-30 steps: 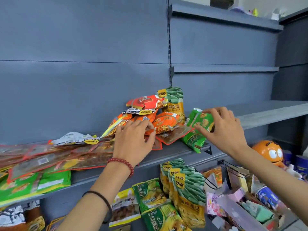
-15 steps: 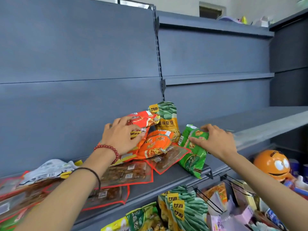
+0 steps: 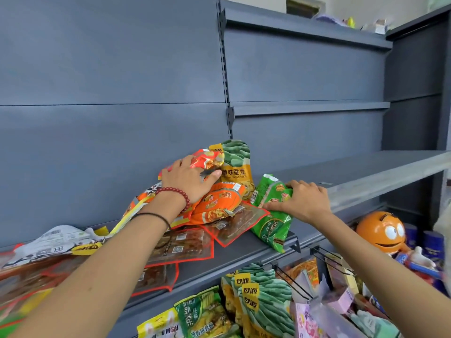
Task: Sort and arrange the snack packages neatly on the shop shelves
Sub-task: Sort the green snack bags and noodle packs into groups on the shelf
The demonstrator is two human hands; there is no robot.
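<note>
the left hand (image 3: 190, 178) grips a leaning stack of at least three orange packets (image 3: 219, 203) between thumb and curled fingers. one upright broad bean bag (image 3: 238, 164) stands just behind its thumb, and three clear red-edged pouches (image 3: 231, 224) lie flat on the shelf (image 3: 244, 250) below its wrist. the right hand (image 3: 305, 203) holds what look like two green packets (image 3: 273, 228) by their tops, fingers over and thumb in front; they stand tilted at the shelf edge, just beside the orange stack.
</note>
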